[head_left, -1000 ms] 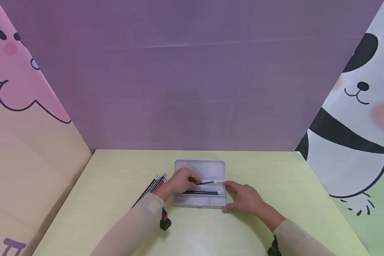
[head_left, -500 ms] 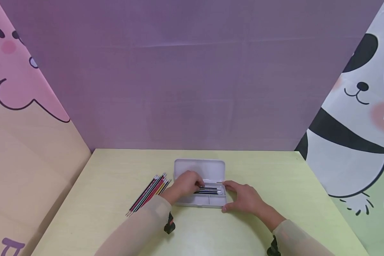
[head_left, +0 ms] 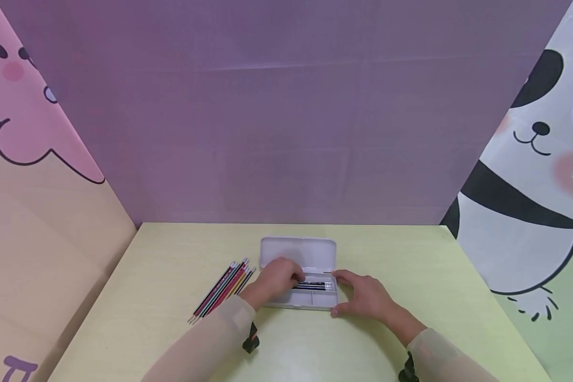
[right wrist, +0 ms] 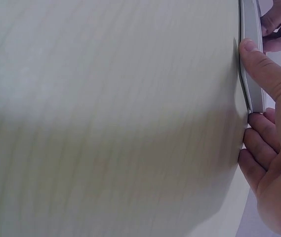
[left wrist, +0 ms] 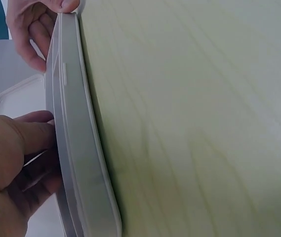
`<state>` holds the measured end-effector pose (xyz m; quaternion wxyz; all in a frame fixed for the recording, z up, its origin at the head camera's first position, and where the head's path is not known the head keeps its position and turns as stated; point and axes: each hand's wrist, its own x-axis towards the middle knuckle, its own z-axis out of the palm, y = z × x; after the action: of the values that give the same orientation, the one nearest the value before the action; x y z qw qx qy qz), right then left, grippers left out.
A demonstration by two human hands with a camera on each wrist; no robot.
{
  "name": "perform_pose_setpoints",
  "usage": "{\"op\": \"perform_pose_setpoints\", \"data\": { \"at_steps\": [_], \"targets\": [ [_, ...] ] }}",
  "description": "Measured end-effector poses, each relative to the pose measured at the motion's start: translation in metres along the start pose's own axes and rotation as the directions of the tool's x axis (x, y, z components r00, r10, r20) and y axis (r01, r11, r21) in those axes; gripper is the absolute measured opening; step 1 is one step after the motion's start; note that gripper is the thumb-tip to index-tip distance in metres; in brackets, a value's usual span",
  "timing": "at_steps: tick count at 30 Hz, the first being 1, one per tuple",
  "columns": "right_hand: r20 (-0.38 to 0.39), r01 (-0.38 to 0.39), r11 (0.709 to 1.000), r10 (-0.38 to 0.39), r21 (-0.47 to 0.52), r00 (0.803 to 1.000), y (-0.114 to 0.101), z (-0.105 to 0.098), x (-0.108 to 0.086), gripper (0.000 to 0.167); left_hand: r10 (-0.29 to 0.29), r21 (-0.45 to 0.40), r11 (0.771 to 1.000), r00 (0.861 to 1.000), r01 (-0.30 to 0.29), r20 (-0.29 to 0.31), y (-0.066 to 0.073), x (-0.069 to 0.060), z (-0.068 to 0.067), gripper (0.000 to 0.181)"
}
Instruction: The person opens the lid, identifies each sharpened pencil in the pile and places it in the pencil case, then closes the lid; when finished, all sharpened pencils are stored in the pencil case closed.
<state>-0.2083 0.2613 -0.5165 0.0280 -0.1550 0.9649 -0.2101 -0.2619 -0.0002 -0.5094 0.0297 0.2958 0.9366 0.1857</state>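
A white pencil case [head_left: 298,249] lies with its lid raised at the back; its tray has a long compartment and smaller front ones. Several dark pencils [head_left: 317,286] lie side by side in the long compartment. Over their left ends my left hand [head_left: 279,277] pinches a pencil down inside the case, its fingertips partly hidden. From the right, my right hand [head_left: 366,298] grips the end of the case. In the right wrist view its thumb [right wrist: 259,59] presses the front wall, the other fingers behind the corner.
A bundle of several loose pencils [head_left: 222,292], red, black, green and yellow, lies slantwise on the table [head_left: 172,254] left of the case. A purple backdrop [head_left: 286,132] rises behind the table, with printed panels on either side.
My left hand has brought a pencil down from above the compartment and laid it beside the others, shifting slightly right. My right hand has stayed on the case.
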Motion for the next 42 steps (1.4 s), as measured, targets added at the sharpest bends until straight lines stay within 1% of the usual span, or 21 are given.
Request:
{"op": "perform_pose_setpoints", "data": {
  "at_steps": [4, 7, 9, 12, 15, 20, 23, 26, 27, 29, 31, 33, 35, 37, 39, 42],
  "targets": [
    [0.000, -0.006, 1.000, 0.006, -0.007, 1.000, 0.001, 0.001, 0.001, 0.095, 0.038, -0.005, 0.999, 0.999, -0.038, -0.018, -0.006, -0.003, 0.000, 0.014],
    [-0.001, -0.004, 1.000, 0.004, -0.009, 1.000, 0.001, 0.000, 0.001, 0.095, 0.063, -0.017, 0.998, 0.998, -0.063, -0.007, -0.009, -0.005, -0.002, 0.014],
    [-0.001, -0.003, 1.000, 0.003, -0.009, 1.000, 0.000, 0.000, 0.001, 0.094, 0.075, -0.047, 0.996, 0.997, -0.075, 0.004, -0.011, -0.007, -0.003, 0.014],
    [0.002, -0.003, 1.000, 0.003, -0.008, 1.000, -0.001, 0.000, 0.000, 0.094, 0.067, -0.124, 0.990, 0.997, -0.063, 0.029, -0.014, -0.010, -0.006, 0.014],
    [0.005, -0.007, 1.000, 0.007, -0.006, 1.000, -0.001, 0.000, 0.000, 0.094, 0.035, -0.206, 0.978, 0.998, -0.023, 0.057, -0.017, -0.012, -0.009, 0.019],
    [0.006, -0.012, 1.000, 0.012, -0.008, 1.000, 0.000, 0.000, 0.001, 0.094, 0.005, -0.278, 0.961, 0.997, 0.018, 0.082, -0.018, -0.018, -0.012, 0.025],
    [0.003, -0.010, 1.000, 0.010, -0.013, 1.000, 0.001, 0.001, 0.002, 0.095, 0.005, -0.329, 0.944, 0.998, 0.019, 0.070, -0.020, -0.022, -0.015, 0.025],
    [0.002, -0.003, 1.000, 0.003, -0.016, 1.000, 0.001, 0.001, 0.002, 0.095, 0.014, -0.399, 0.917, 0.999, 0.005, 0.043, -0.025, -0.028, -0.023, 0.024],
    [0.002, -0.001, 1.000, 0.001, -0.015, 1.000, 0.001, 0.000, 0.002, 0.095, 0.021, -0.428, 0.904, 0.999, -0.006, 0.031, -0.028, -0.030, -0.027, 0.025],
    [0.002, 0.001, 1.000, -0.001, -0.011, 1.000, 0.001, 0.000, 0.002, 0.096, 0.021, -0.472, 0.882, 0.999, -0.006, 0.026, -0.035, -0.035, -0.037, 0.027],
    [-0.001, 0.004, 1.000, -0.004, -0.010, 1.000, 0.000, 0.000, 0.002, 0.096, 0.017, -0.503, 0.864, 1.000, -0.001, 0.026, -0.042, -0.041, -0.050, 0.030],
    [-0.004, 0.006, 1.000, -0.006, -0.011, 1.000, 0.000, -0.001, 0.002, 0.096, 0.000, -0.529, 0.849, 0.999, 0.017, 0.032, -0.050, -0.047, -0.063, 0.034],
    [-0.006, 0.007, 1.000, -0.007, -0.016, 1.000, 0.000, -0.002, 0.002, 0.095, -0.017, -0.541, 0.840, 0.999, 0.035, 0.037, -0.059, -0.055, -0.076, 0.037],
    [-0.001, 0.005, 1.000, -0.005, -0.016, 1.000, 0.000, -0.002, 0.002, 0.095, -0.024, -0.552, 0.833, 0.999, 0.039, 0.034, -0.070, -0.064, -0.085, 0.039],
    [0.000, 0.000, 1.000, 0.000, -0.015, 1.000, -0.001, -0.001, 0.001, 0.095, -0.031, -0.548, 0.835, 0.999, 0.050, 0.045, -0.083, -0.073, -0.092, 0.039],
    [0.002, -0.004, 1.000, 0.004, -0.014, 1.000, -0.001, -0.001, 0.001, 0.095, -0.036, -0.532, 0.844, 0.997, 0.069, 0.071, -0.106, -0.086, -0.096, 0.040]
  ]
}}
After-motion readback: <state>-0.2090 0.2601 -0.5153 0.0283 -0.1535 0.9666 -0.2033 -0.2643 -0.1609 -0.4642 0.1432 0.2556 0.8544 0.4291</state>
